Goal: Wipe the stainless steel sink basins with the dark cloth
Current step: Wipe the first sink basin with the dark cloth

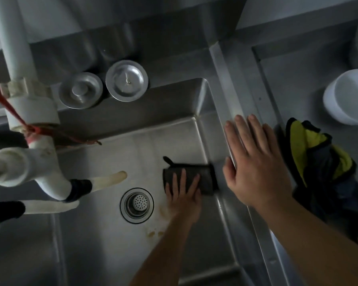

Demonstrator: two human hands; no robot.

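Note:
A folded dark cloth (196, 176) lies flat on the floor of the stainless steel sink basin (116, 153), against the basin's right wall. My left hand (183, 195) presses down on the cloth with its fingers spread, reaching in from the front. My right hand (254, 162) rests flat and empty on the steel divider rim (229, 89) to the right of the basin, fingers pointing away from me. The drain strainer (137, 205) sits just left of my left hand. Small brown stains mark the basin floor near the drain.
White plastic taps and pipe (29, 162) overhang the basin's left side. Two metal drain stoppers (103, 87) sit on the back ledge. In the right basin lie a yellow-and-dark rag (318, 162) and a white bowl (349, 98).

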